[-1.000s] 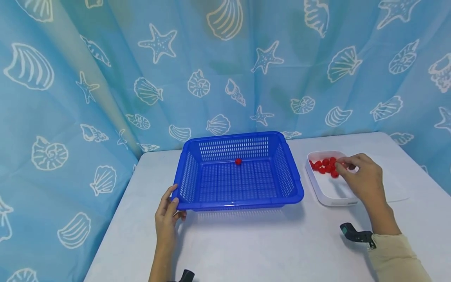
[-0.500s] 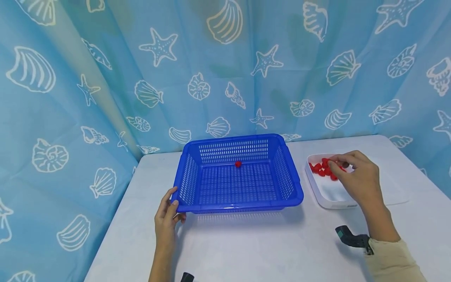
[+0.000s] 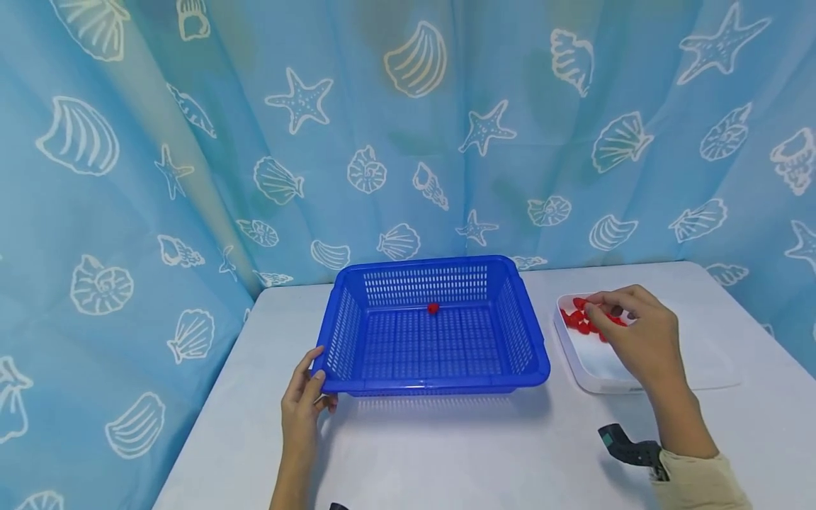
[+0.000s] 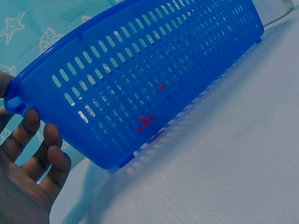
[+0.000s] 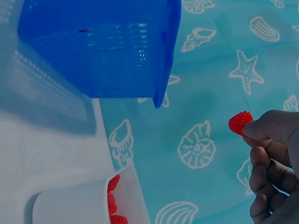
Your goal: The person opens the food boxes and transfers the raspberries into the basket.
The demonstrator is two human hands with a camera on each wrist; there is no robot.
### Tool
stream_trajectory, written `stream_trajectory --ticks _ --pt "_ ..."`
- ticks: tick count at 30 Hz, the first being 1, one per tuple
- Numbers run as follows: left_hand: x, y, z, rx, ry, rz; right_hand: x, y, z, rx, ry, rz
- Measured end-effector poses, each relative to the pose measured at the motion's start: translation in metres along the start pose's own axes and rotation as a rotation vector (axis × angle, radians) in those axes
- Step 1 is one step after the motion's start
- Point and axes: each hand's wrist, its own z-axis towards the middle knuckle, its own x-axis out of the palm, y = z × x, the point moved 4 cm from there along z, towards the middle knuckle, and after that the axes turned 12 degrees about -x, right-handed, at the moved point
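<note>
The right hand (image 3: pixel 640 333) pinched a red berry (image 5: pixel 240 122) above the white tray (image 3: pixel 596 365), at three o'clock of the blue basket (image 3: pixel 433 333). The left hand (image 3: pixel 304 404) gripped the basket's seven o'clock corner on the desk (image 3: pixel 478 453).

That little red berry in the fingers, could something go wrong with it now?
Maybe. The right hand pinches the red berry only by its fingertips, up over the white tray, so it could slip and drop or get squashed. The blue basket has slotted walls and floor, and the berry already inside sits loose, so berries might roll about. The left hand holds just one corner, so the basket could tip or slide.
</note>
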Motion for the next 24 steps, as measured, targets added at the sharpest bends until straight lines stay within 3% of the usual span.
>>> stream_trajectory --ticks 14,24 --pt "0.000 0.003 0.001 -0.033 0.002 -0.011 -0.002 0.029 0.000 -0.075 -0.042 0.009" --pt "-0.001 0.002 0.002 -0.051 -0.006 -0.015 0.001 0.044 0.003 -0.073 -0.055 0.064"
